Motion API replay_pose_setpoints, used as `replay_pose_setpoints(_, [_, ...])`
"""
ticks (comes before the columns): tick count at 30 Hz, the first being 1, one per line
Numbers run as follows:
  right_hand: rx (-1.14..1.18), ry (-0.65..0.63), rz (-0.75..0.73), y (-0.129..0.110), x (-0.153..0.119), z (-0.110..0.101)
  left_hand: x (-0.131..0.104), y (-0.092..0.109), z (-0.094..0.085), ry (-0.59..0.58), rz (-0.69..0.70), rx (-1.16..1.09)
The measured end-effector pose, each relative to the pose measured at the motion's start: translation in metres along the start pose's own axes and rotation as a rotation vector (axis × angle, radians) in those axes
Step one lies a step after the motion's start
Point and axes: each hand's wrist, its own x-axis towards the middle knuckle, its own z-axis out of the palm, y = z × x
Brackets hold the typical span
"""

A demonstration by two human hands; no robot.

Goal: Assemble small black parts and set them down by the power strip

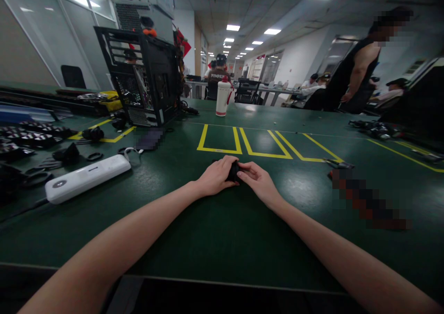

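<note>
Both hands meet over the middle of the green table [204, 226]. Between them is a small black round part [233, 171], mostly covered by fingers, so its exact kind cannot be made out. My left hand [218, 174] is closed around its left side, with the back of the hand facing up. From the right, my right hand [258, 180] pinches the part's edge between thumb and fingers. Just beyond the hands, yellow tape outlines [219, 150] mark the table surface.
Left of my arms lies a white power strip [88, 177] with a cable, near scattered black parts [65, 153]. An open computer case [149, 78] and a white cup [223, 99] stand farther back. Pliers [339, 164] lie to the right. A person [360, 69] is at the far right.
</note>
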Motion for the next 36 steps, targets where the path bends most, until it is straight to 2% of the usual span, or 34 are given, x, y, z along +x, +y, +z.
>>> replay_pose_setpoints(5, [0.006,0.072,0.006,0.0015,0.0046,0.0026,0.0003,0.0002,0.0011,0.008,-0.002,-0.015])
replay_pose_setpoints(10, [-0.013,0.016,0.065,0.0032,0.0048,-0.0001,0.0002,-0.0003,0.0006,0.004,-0.001,-0.012])
replay_pose_setpoints(17, [-0.011,0.007,0.006,0.0025,-0.0022,0.0007,-0.0001,-0.0008,0.0006,0.0,0.011,0.003])
replay_pose_setpoints(25, [-0.022,0.073,-0.014,0.0016,0.0008,0.0039,0.001,-0.003,0.003,-0.005,0.006,0.015])
replay_pose_setpoints(30, [-0.041,0.018,0.071,0.0044,0.0001,0.0013,0.0007,-0.0017,0.0028,-0.011,-0.01,0.019])
replay_pose_setpoints(36, [0.034,-0.008,0.02,0.0039,-0.0028,0.0032,0.0003,0.0001,0.0007,-0.006,-0.008,0.014])
